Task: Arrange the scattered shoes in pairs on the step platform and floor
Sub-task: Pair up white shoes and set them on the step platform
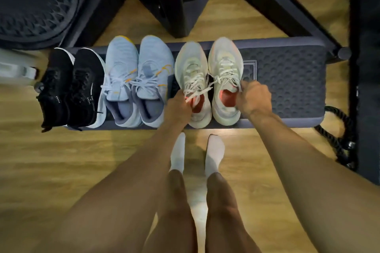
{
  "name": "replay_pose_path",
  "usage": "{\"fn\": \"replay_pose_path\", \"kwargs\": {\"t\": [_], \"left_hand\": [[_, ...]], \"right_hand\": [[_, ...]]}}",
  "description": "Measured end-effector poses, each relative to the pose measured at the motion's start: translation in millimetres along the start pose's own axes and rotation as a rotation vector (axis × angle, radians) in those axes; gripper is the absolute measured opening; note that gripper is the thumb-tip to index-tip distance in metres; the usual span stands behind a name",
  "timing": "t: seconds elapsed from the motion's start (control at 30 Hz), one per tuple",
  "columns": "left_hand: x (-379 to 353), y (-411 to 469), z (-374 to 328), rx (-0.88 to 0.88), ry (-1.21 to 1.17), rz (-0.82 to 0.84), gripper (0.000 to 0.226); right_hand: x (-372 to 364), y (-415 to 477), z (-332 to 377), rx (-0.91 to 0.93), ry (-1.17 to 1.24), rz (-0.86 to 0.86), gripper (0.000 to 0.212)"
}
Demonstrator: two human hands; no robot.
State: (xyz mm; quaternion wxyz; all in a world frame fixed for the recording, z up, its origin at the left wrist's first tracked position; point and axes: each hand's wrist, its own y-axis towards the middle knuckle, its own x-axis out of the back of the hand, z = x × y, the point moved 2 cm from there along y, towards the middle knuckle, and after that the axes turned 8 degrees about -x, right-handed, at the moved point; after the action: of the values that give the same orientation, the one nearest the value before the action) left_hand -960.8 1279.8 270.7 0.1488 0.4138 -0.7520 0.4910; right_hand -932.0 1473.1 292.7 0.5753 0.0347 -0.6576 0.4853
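Pairs nearly done, I'd say: three on the step platform.
Left grip clasps left cream shoe, right grip right cream shoe.

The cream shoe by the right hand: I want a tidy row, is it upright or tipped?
Upright: the cream shoe sits sole-down on the step platform, laces and orange insole facing up; the right hand grips its collar.
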Motion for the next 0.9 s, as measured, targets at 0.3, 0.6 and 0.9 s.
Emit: {"fn": "replay_pose_path", "kwargs": {"t": [0.3,0.6,0.9], "left_hand": [[-12.7,14.7,7.9,0.041,0.026,-0.079,0.037],[17.6,-0.6,-11.3,0.111,-0.095,0.111,0.037],[169.7,-128.2,-81.2,-0.209,-0.043,-0.253,0.045]], "right_hand": [[-25.6,16.8,-10.4,-0.046,-0.023,-0.01,0.025],[-8.5,-6.7,-0.8,-0.084,0.063,0.109,0.034],[134.1,-148.0,105.7,0.529,0.137,-0.057,0.047]]}}
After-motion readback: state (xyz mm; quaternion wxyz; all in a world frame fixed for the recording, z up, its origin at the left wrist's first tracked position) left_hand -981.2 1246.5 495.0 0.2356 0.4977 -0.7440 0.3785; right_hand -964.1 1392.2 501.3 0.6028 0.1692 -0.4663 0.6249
